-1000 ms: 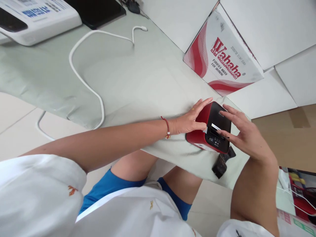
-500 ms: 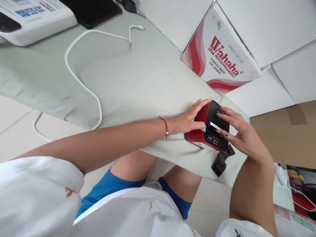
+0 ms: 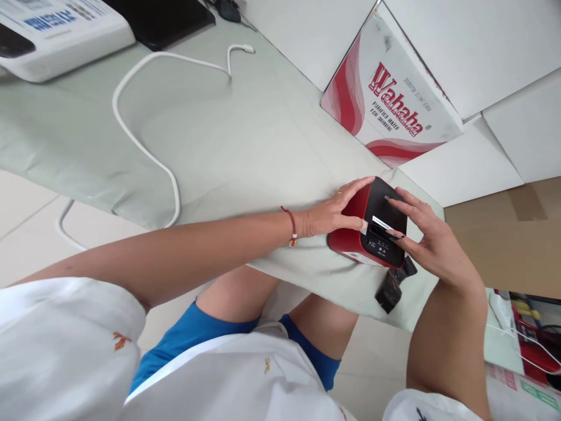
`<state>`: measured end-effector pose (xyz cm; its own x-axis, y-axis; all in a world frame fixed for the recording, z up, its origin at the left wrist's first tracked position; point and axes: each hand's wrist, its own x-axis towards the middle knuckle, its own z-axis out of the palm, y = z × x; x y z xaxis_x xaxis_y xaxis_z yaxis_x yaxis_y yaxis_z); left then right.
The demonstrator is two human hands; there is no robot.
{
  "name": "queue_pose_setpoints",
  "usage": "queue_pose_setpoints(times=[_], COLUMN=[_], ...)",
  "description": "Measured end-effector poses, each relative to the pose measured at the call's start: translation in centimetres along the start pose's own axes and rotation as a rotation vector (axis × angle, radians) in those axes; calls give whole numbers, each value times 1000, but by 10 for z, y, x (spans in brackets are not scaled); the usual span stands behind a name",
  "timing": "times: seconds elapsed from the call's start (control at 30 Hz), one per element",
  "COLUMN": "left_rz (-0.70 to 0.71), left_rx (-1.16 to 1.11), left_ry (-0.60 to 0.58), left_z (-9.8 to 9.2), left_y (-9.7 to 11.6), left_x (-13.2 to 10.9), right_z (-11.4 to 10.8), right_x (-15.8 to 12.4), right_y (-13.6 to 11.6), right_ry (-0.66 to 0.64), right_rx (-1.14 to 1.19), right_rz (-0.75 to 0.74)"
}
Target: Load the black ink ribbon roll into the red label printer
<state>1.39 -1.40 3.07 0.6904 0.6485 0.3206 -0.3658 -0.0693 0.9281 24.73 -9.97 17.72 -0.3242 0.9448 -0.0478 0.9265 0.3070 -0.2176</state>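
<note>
A small red and black label printer [image 3: 372, 231] stands near the right front edge of a table covered with a pale green cloth [image 3: 245, 140]. A white label sticks out of its top slot. My left hand [image 3: 337, 210] lies flat against the printer's red left side, fingers stretched out, thumb near the label. My right hand [image 3: 427, 240] rests over the black top from the right, fingers spread, fingertips touching the lid and the slot area. A black power adapter [image 3: 391, 287] hangs just off the table edge below the printer.
A red and white "Wahaha" carton [image 3: 394, 99] stands behind the printer against white boxes. A white cable [image 3: 144, 146] loops across the cloth and off the front edge. A white machine [image 3: 56, 35] and a black flat device [image 3: 162, 20] sit at the back left.
Both hands stay on the printer; my right fingers have shifted slightly over its top. The view has drifted a little.
</note>
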Motion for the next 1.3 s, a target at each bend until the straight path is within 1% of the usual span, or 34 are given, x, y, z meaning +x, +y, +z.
queue_pose_setpoints(times=[0.2, 0.3, 0.47, 0.53, 0.63, 0.7, 0.83, 0.93, 1.0, 1.1, 1.17, 1.23, 1.3], left_rz=[-18, -52, -63, -65, -56, -56, -70, -67, -67, -75, -79, -80, -77], left_rx=[-27, -59, -102, -125, -131, -110, -79, -68, -59, -55, -53, -46, -43], left_ry=[15, 20, 43, 35, 16, 17, 25, 33, 31, 29, 29, 38, 55], left_z=[3, 5, 7, 7, 5, 4, 4, 3, 3, 2, 2, 3, 4], left_y=[6, 3, -7, -7, -3, -2, -4, -5, -5, -5, -8, -12, -15], left_x=[-1, 1, 4, 3, 0, -2, -2, -2, -1, -1, 0, 2, 3], right_z=[-1, 0, 1, 1, 0, -2, -5, -3, 0, 1, -1, -2, -1], right_x=[-5, -7, -10, -11, -8, -5, 3, 7, 9, 11, 12, 15, 22], right_y=[0, -1, 8, 12, 14, 11, 0, -9, -15, -27, -34, -35, -29], right_ry=[58, 102, 240, 296, 339, 376, 494, 529, 538, 495, 449, 329, 128], right_rx=[-12, -9, 23, 29, 19, -33, -152, -156, -131, -172, -225, -266, -319], right_rz=[25, 34, 56, 74, 58, 53, 51, 17, 36, 112, 137, 160, 195])
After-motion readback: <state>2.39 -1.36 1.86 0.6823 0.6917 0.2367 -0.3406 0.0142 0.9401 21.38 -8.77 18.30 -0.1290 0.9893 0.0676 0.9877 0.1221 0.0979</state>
